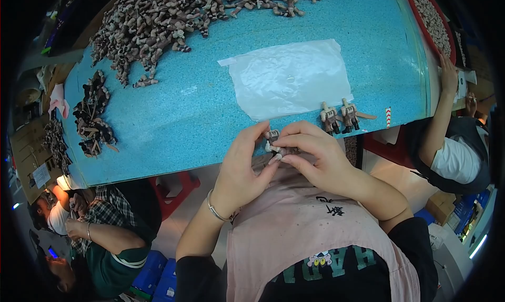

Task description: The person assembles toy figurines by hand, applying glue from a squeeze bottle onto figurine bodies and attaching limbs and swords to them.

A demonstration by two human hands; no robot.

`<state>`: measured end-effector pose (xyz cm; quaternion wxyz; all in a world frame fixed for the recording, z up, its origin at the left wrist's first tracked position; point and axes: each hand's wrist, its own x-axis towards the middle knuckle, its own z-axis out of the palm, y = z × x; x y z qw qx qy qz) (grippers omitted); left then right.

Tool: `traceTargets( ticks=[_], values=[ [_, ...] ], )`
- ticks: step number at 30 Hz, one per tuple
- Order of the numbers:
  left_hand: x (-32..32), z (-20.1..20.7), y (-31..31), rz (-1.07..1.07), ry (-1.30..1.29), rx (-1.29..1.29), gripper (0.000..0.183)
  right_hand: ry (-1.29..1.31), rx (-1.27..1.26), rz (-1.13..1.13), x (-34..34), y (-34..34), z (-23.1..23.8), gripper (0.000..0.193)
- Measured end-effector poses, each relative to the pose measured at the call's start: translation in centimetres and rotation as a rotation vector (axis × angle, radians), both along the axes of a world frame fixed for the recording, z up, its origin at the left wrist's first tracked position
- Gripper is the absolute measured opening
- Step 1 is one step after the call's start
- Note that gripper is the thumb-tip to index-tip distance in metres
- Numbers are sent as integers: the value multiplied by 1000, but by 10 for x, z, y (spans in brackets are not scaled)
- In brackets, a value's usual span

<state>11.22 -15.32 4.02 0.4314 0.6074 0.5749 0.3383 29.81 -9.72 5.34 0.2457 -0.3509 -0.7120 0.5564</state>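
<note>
Both my hands meet at the table's near edge around one small toy figure (273, 138) with a pale grey-brown body. My left hand (243, 162) is closed, its fingertips pinching the figure from the left. From the right, my right hand (315, 157) grips the same figure between thumb and fingers. My fingertips hide part of it. Just right of my hands, two similar figures (330, 118) with dark legs rest on the blue table (184, 112). Beyond my hands lies a crumpled white plastic sheet (289, 81).
A large heap of figure parts (158, 28) covers the far left. Darker figures (93, 115) lie in a smaller pile at the left edge. A red tub (431, 20) of small pale pieces stands far right, a co-worker's hand (448, 70) beside it. Other people sit left and right.
</note>
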Motion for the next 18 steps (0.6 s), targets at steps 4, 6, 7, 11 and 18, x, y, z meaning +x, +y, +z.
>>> traceTargets(
  ticks=[4, 6, 7, 11, 18],
  values=[
    [0, 0, 0, -11, 23, 22, 62, -10, 13, 4, -2, -2, -4, 22],
    [0, -1, 1, -12, 27, 35, 62, -23, -54, -16, -2, -2, -3, 23],
    [0, -1, 1, -9, 32, 49, 61, -23, -55, -17, -2, -2, -3, 23],
    [1, 0, 1, -6, 39, 48, 60, -17, -78, -33, -2, -2, -3, 24],
    [-7, -3, 3, -7, -58, 19, 49, -45, -135, -113, -5, -2, -1, 20]
  ],
)
